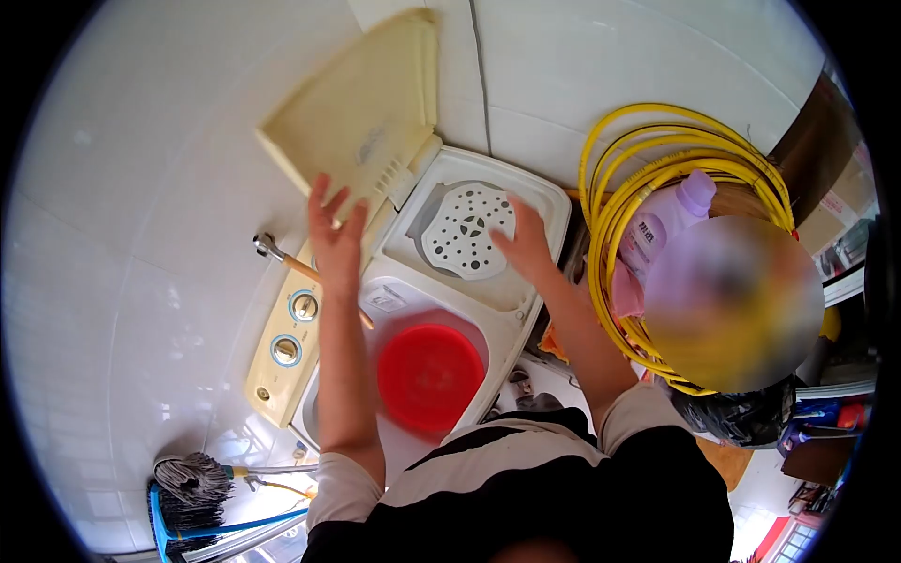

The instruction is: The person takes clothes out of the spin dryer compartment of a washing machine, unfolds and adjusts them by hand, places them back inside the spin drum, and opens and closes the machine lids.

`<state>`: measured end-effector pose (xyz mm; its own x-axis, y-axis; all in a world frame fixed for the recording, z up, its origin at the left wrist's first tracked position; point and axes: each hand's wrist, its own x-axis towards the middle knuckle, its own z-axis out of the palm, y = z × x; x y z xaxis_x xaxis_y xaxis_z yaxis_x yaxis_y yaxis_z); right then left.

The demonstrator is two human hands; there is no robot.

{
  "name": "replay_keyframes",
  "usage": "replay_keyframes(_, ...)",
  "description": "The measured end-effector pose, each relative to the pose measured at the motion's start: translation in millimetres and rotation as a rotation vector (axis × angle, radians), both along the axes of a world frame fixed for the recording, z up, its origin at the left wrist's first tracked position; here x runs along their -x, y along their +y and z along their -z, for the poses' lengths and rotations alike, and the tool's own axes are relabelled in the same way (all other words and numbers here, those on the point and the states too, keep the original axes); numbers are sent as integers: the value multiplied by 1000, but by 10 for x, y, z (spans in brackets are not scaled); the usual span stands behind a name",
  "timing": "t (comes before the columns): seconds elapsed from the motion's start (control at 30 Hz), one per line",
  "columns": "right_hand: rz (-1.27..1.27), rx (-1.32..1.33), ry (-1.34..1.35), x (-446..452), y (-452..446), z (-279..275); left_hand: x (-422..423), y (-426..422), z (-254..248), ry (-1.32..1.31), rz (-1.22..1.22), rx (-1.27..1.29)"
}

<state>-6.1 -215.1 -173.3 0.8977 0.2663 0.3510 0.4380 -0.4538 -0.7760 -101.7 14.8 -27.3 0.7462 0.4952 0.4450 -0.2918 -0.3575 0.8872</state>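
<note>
**No lettering you can read for certain**

On your right, the purple bottle [642,246] bears dark characters, too small and blurred for you to make out. The pale sticker [386,299] on the washing machine [449,287] shows only faint print. On your left, tiny marks around the dials [303,306] defeat you too, and the grey patch on the far lid [366,103] is indistinct.
</note>
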Motion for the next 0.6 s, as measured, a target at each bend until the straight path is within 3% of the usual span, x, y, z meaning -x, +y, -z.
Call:
replay_keyframes(0.03,70,239,0,15,13,419,-13,137,-48,13,-52,20)
replay_keyframes(0.1,165,415,-35,183,81,977,-4,347,-33,50,-111,12)
replay_keyframes(0.2,188,289,-111,325,258,1120,66,352,252,195,-161,-166)
replay_keyframes(0.27,220,206,29,345,366,902,134,35,614,438,-60,-301)
replay_keyframes(0.33,234,-49,72,269,400,809,243,-212,1281,528,308,-340)
replay_keyframes(0.37,200,-62,-41,269,389,544,253,-436,1138,637,559,-350)
replay_keyframes(0.43,47,-280,-148,180,500,34,168,-634,1300,609,720,-618)
replay_keyframes(0.47,-101,-415,-68,101,582,-108,81,-589,1380,619,728,-609)
replay_keyframes(0.53,-393,-517,38,-113,674,-328,-237,-359,1454,400,491,-549)
replay_keyframes(0.6,-528,-748,392,-318,656,-377,-549,24,1268,412,273,-300)
